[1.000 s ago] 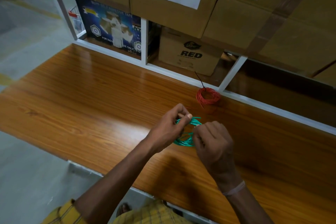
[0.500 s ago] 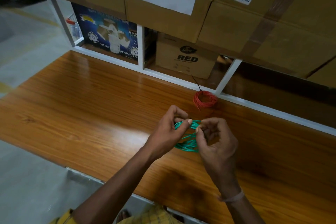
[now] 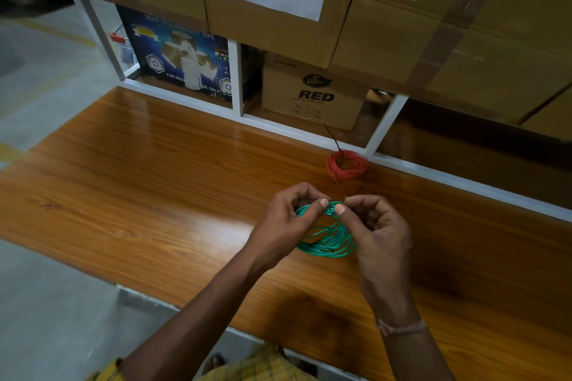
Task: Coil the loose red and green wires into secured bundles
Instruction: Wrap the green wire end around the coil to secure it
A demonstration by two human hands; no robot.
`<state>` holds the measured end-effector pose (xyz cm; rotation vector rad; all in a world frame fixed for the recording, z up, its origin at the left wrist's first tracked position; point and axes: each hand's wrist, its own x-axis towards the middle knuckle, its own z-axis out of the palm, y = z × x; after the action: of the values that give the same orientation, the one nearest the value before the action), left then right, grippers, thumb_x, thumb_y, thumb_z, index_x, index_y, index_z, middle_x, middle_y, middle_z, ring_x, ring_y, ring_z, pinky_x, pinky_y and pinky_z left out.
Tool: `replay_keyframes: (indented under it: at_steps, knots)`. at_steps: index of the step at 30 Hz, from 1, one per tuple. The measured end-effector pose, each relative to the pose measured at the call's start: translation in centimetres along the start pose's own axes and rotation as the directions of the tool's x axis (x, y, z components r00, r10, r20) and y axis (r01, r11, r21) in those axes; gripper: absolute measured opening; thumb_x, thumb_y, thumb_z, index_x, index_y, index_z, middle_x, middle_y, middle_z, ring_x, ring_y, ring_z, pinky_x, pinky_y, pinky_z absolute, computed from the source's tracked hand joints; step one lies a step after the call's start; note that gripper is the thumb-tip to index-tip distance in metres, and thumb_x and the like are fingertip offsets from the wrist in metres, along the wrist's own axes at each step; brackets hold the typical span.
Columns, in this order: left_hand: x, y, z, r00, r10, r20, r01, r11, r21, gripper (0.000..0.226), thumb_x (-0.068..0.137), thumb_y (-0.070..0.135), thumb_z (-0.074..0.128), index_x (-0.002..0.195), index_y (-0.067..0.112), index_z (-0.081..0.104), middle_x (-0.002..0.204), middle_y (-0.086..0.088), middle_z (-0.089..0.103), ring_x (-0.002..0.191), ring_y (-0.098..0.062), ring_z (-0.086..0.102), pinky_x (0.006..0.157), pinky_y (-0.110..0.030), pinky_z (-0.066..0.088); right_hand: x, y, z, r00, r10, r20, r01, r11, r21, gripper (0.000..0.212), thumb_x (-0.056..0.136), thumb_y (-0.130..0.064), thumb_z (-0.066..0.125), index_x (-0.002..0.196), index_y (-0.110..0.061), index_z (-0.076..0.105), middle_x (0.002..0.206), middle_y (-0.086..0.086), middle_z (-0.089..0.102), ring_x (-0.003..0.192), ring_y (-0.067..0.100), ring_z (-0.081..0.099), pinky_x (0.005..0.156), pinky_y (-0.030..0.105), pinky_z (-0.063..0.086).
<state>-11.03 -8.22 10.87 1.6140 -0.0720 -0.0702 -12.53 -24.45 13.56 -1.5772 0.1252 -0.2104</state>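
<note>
A coil of green wire (image 3: 328, 239) hangs just above the wooden shelf (image 3: 154, 182), held at its top by both hands. My left hand (image 3: 286, 224) pinches the coil's upper left with thumb and forefinger. My right hand (image 3: 376, 233) pinches the upper right, thumb tip touching the strands. A small dark piece seems to sit between the fingertips, too small to tell what it is. Farther back lies a coil of red wire (image 3: 347, 165), bound with a black tie whose tail sticks up.
A white metal rack frame (image 3: 237, 80) borders the shelf's back edge. Behind it stand a "RED" cardboard box (image 3: 312, 93) and a blue tape box (image 3: 176, 59). Large cardboard cartons (image 3: 402, 25) overhang above. Grey floor lies to the left.
The hands have shifted slightly apart at the top of the green coil, and the coil hangs lower and more spread. The red coil has stayed in place.
</note>
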Motion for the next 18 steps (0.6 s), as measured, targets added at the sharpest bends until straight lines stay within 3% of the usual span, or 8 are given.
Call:
replay_keyframes:
  at_steps: [3, 6, 12, 14, 16, 18]
  knots:
    - [0.0, 0.1, 0.1, 1.0, -0.008, 0.005, 0.008, 1.0, 0.006, 0.011, 0.106, 0.03, 0.067, 0.104, 0.022, 0.074, 0.1, 0.001, 0.078, 0.096, -0.015, 0.075, 0.079, -0.044, 0.06, 0.0, -0.3, -0.4, 1.0, 0.016, 0.025, -0.017, 0.999, 0.039, 0.018, 0.087, -0.001, 0.081, 0.092, -0.017, 0.074, 0.087, -0.003, 0.076, 0.083, 0.006, 0.07, 0.072, 0.017, 0.056]
    - [0.0, 0.3, 0.1, 1.0, -0.015, 0.001, 0.015, 1.0, 0.018, 0.011, 0.106, 0.031, 0.067, 0.103, 0.022, 0.074, 0.094, 0.007, 0.077, 0.088, -0.006, 0.071, 0.073, -0.035, 0.054, 0.1, -0.5, -0.7, 0.995, 0.085, 0.06, -0.091, 0.988, 0.125, 0.017, 0.087, 0.001, 0.079, 0.094, -0.013, 0.073, 0.089, -0.003, 0.076, 0.087, 0.01, 0.07, 0.076, 0.021, 0.058]
    - [-0.1, 0.5, 0.0, 1.0, -0.016, 0.02, 0.015, 0.999, 0.04, 0.012, 0.106, 0.03, 0.067, 0.103, 0.02, 0.073, 0.095, 0.006, 0.076, 0.085, -0.004, 0.069, 0.072, -0.029, 0.052, 0.6, -1.1, -1.5, 0.946, 0.273, 0.178, -0.317, 0.896, 0.312, 0.021, 0.079, -0.006, 0.076, 0.099, -0.01, 0.07, 0.087, 0.001, 0.073, 0.085, 0.015, 0.069, 0.077, 0.027, 0.056]
    - [-0.1, 0.6, 0.1, 0.999, -0.021, 0.027, 0.02, 0.999, 0.032, 0.011, 0.105, 0.028, 0.068, 0.102, 0.019, 0.073, 0.094, 0.005, 0.077, 0.084, -0.006, 0.071, 0.07, -0.035, 0.054, 0.7, -1.2, -1.7, 0.943, 0.277, 0.187, -0.321, 0.905, 0.278, 0.02, 0.079, -0.006, 0.077, 0.098, -0.01, 0.07, 0.085, 0.0, 0.073, 0.083, 0.014, 0.068, 0.076, 0.027, 0.056]
    - [-0.1, 0.6, 0.2, 0.999, -0.021, 0.037, 0.02, 1.0, 0.023, 0.011, 0.105, 0.028, 0.069, 0.103, 0.018, 0.074, 0.098, 0.0, 0.079, 0.092, -0.016, 0.075, 0.079, -0.048, 0.06, 0.6, -1.2, -1.9, 0.961, 0.234, 0.15, -0.26, 0.948, 0.185, 0.017, 0.083, 0.0, 0.078, 0.095, -0.009, 0.072, 0.084, 0.0, 0.073, 0.08, 0.01, 0.067, 0.072, 0.023, 0.055]
    - [-0.1, 0.5, 0.2, 0.999, -0.022, 0.04, 0.021, 1.0, 0.011, 0.01, 0.104, 0.027, 0.07, 0.103, 0.018, 0.075, 0.1, -0.001, 0.079, 0.096, -0.02, 0.076, 0.083, -0.05, 0.061, 0.3, -1.4, -1.7, 0.981, 0.159, 0.115, -0.168, 0.983, 0.072, 0.015, 0.086, 0.003, 0.078, 0.094, -0.008, 0.073, 0.085, 0.002, 0.074, 0.08, 0.008, 0.068, 0.07, 0.02, 0.056]
